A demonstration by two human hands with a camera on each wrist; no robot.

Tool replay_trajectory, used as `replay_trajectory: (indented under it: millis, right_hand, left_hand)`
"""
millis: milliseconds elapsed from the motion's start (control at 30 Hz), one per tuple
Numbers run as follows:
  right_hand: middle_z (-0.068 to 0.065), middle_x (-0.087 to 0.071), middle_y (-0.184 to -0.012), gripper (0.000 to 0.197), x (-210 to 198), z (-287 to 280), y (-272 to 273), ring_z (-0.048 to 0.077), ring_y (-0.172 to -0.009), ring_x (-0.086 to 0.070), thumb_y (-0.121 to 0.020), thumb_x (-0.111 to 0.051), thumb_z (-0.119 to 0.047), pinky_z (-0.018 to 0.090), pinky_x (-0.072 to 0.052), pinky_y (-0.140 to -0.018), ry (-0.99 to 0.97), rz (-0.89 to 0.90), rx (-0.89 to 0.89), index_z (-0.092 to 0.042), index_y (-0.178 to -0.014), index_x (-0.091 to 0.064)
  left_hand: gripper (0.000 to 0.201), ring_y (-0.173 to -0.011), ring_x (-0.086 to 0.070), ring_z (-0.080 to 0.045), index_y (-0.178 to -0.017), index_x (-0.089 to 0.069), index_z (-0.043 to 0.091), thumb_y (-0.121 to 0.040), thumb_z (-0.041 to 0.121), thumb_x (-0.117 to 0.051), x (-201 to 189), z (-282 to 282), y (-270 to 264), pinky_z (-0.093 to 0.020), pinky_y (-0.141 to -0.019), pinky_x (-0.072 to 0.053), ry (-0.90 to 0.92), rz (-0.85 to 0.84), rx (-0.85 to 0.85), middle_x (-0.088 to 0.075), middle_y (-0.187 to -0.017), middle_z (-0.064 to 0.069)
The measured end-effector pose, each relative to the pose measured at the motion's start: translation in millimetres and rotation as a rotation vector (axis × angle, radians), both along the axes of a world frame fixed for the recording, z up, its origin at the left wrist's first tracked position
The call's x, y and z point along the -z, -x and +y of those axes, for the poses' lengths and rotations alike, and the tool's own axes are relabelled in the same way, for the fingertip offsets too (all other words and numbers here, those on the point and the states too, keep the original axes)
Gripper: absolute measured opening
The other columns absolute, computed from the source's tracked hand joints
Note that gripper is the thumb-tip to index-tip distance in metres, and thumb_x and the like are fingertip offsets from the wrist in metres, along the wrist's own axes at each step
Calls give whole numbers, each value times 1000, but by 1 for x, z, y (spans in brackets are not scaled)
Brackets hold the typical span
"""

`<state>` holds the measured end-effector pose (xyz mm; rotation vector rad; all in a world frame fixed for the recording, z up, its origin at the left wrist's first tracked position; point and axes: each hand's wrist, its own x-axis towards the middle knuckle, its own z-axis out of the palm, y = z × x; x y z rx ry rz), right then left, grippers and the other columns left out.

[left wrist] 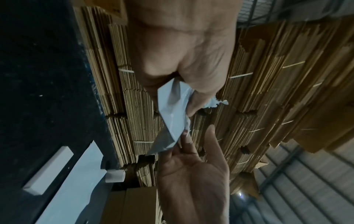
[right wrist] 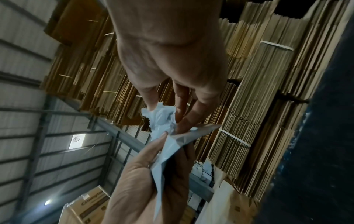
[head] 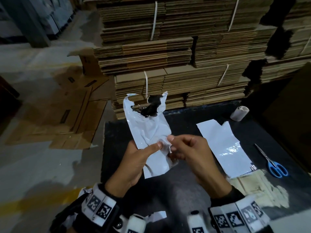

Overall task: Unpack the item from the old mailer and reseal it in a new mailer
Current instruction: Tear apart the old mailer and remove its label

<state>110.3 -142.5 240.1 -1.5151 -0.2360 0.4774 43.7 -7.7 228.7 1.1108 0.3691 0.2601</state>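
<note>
Old mailer [head: 151,132], white plastic, held in the air above the near-left part of the black table [head: 185,190], at about 12 o'clock from the wrists. Its far end is torn open, ragged flaps up, dark inside showing; contents not clear. Long axis runs roughly 11 to 5 o'clock in the head view. Left hand [head: 134,160] grips the mailer's left edge, thumb on top, fingers curled under. Right hand [head: 190,153] pinches crumpled plastic at the mailer's right side between thumb and fingers, just beside the left thumb; both hands closed on the same mailer. Wrist views confirm: left hand [right wrist: 145,181] clamps the folded film, right hand [left wrist: 193,174] pinches its wrinkled edge.

New mailer [head: 225,148], white, lies flat on the table at 3 o'clock of the hands, apart from them. Blue-handled scissors [head: 271,160] lie at 3 o'clock of the new mailer, near it, blades closed. Tape roll [head: 239,113] stands at 1 o'clock near the table's far edge. Stacks of strapped flat cardboard [head: 176,56] fill 12 o'clock behind the table. Loose flattened cardboard [head: 67,115] lies on the floor at 10 o'clock.
</note>
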Motion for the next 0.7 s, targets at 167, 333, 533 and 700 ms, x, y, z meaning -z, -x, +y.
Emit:
replay_trajectory:
  millis: [167, 333, 533, 700]
  right_hand:
    - [-4, -73, -68, 9, 12, 8, 1, 10, -61, -68, -83, -72, -21, 27, -57, -61, 206, -224, 99, -16, -77, -76]
    - [-8, -71, -73, 10, 22, 12, -3, 8, -66, -67, -83, -72, -26, 28, -56, -64, 266, -385, 155, -18, -79, -76]
    - [11, -67, -69, 12, 14, 12, -10, 16, -59, -60, -85, -69, -9, 22, -52, -55, -58, 97, 98, 2, -85, -73]
    - [11, -64, -73, 15, 11, 13, -15, 12, -59, -60, -86, -66, -5, 18, -56, -59, -262, 452, 119, 9, -90, -68]
  left_hand:
    - [29, -81, -73, -8, -93, -65, 28, -84, 1, -64, -1, -5, -2, -19, -62, -55, -42, -23, -40, -76, -86, 12]
    - [21, -80, -73, -8, -89, -69, 26, -79, 8, -73, 5, -8, -7, -17, -62, -54, -129, 0, -146, -76, -83, 13]
    - [28, -97, -71, -22, -109, -66, 20, -86, 4, -64, 8, -4, -13, -32, -75, -59, 58, 38, -81, -75, -104, -2]
    - [33, -94, -72, -27, -112, -66, 13, -79, 9, -65, 11, -1, -20, -35, -71, -60, 229, 63, -7, -74, -105, -10]
